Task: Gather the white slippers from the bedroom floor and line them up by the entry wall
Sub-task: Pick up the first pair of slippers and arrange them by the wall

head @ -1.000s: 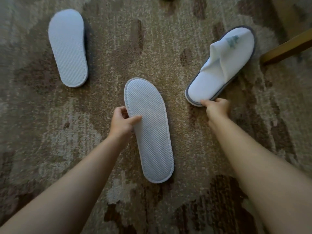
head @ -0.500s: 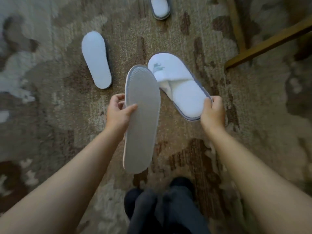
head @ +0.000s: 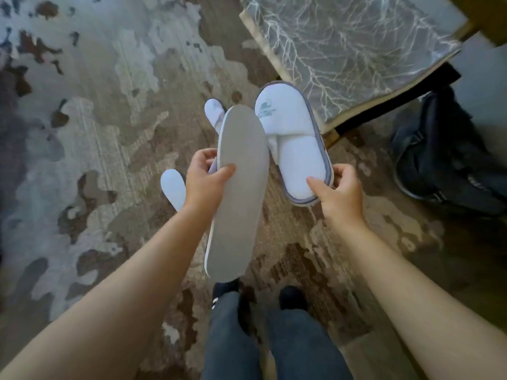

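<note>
One slipper in each hand, both held above the carpet [head: 104,111].

My left hand [head: 204,185] pinches the sole-up slipper [head: 238,193] by its edge; my right hand [head: 338,193] pinches the heel of the upright slipper [head: 293,144]. Two more slippers lie on the floor, far slipper [head: 214,112] and left slipper [head: 172,187].

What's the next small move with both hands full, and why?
Probably pass the right hand's upright slipper into the left hand, against its sole-up slipper. Two more slippers, one ahead and one by the left wrist, lie on the carpet.
</note>
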